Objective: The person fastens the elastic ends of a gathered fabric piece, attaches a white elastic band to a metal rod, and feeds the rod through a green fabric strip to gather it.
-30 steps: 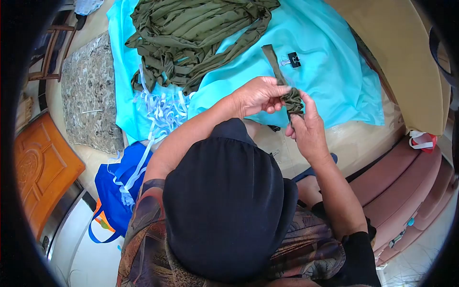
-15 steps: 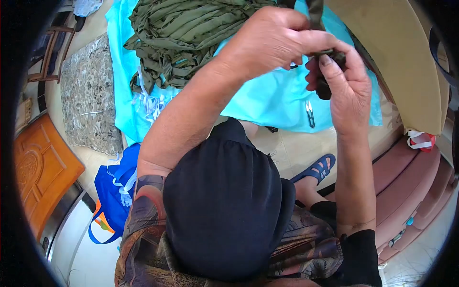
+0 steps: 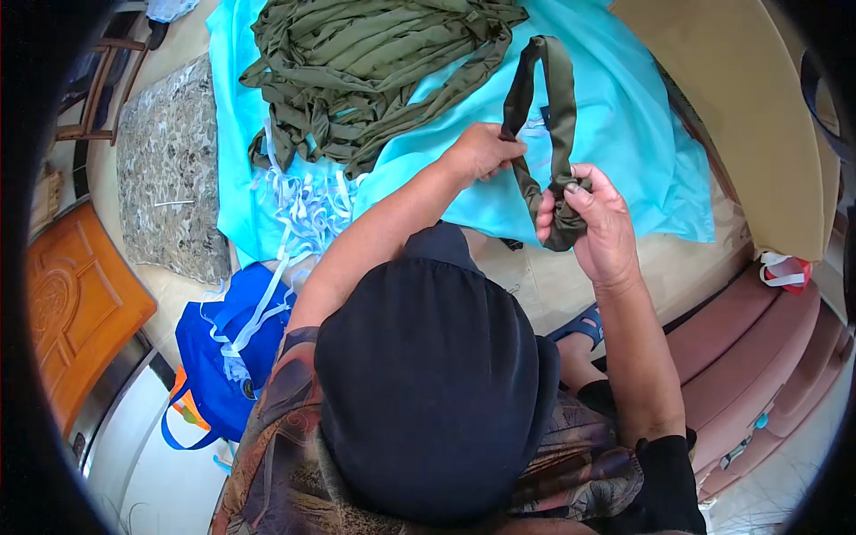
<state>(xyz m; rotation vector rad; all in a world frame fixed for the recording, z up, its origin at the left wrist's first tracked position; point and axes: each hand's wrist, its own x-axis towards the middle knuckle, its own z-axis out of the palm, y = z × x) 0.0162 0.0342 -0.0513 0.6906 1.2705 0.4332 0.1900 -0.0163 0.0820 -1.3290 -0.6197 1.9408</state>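
Observation:
A loop of olive green fabric strip (image 3: 560,98) stands up above the turquoise cloth (image 3: 428,183), held between both hands. My left hand (image 3: 484,152) pinches the loop's left side between thumb and fingers. Gathered, bunched fabric at the loop's lower end sits in my right hand (image 3: 602,218), with the thumb pressed on it. Behind the loop a black binder clip (image 3: 546,116) is partly hidden. The large pile of olive fabric strips (image 3: 357,53) lies on the cloth beyond my left hand.
Tangled white elastic (image 3: 308,209) trails from the cloth to a blue bag (image 3: 223,343). A patterned cushion (image 3: 169,169) lies at the left. On the right are a tan panel (image 3: 740,107) and a pink seat (image 3: 749,348). A blue sandal (image 3: 584,328) is near my right forearm.
Both hands have come down and moved apart from their raised position. The bunched strip now hangs open as a loop between them. The small snips seen earlier are no longer visible.

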